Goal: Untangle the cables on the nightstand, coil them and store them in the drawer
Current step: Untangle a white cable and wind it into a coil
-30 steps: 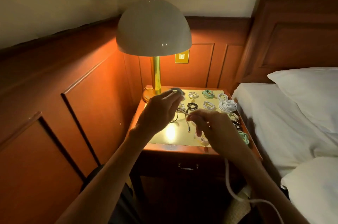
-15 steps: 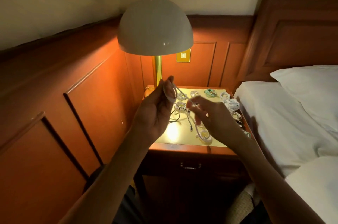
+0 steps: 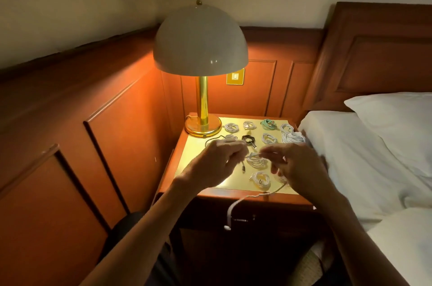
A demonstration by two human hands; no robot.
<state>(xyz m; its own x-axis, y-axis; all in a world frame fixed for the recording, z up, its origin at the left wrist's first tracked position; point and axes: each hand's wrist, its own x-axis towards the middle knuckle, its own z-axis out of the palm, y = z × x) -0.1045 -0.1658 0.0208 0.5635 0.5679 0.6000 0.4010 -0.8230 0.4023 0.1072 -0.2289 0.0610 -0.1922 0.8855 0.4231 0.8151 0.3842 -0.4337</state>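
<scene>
Pinching one white cable [image 3: 254,157] between left hand [image 3: 216,165] and right hand [image 3: 298,166], fingers curled, over the middle of the tabletop [image 3: 193,153]. At 6 o'clock, a loose white end [image 3: 230,212] hanging past the shut drawer [image 3: 261,219]; at 12, coiled cables [image 3: 268,138]; at 11, a lamp [image 3: 200,40].

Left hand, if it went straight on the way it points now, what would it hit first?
Likely the bunched white cable right ahead of the left hand; beyond it, the black coil. Depth is unclear.
</scene>
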